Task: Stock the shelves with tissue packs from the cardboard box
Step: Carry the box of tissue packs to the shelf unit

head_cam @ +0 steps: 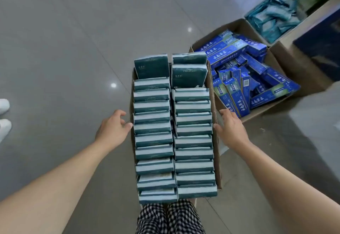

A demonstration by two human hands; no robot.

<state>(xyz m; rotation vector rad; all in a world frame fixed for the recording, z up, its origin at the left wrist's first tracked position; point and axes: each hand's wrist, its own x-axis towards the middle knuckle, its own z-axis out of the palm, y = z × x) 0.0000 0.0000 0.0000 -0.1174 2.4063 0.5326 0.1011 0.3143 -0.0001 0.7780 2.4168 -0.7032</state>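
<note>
Cardboard box (214,123) of tissue packs (152,138) sat on floor near legs; left hand (113,130) and right hand (230,129) were spread, flanking its sides, nothing gripped. Low, even side grip advised

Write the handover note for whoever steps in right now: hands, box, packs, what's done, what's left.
Left hand: open, fingertips at the left wall of the cardboard box, holding nothing.
Right hand: open, at the box's right wall, holding nothing.
Tissue packs: two full rows in the box on the floor; the far packs stand taller than the rest.
Beside it on the right: a box of blue cartons.
Done: no pack is out of the box in view.
Left: all of the stocking; no shelf is in view.
</note>
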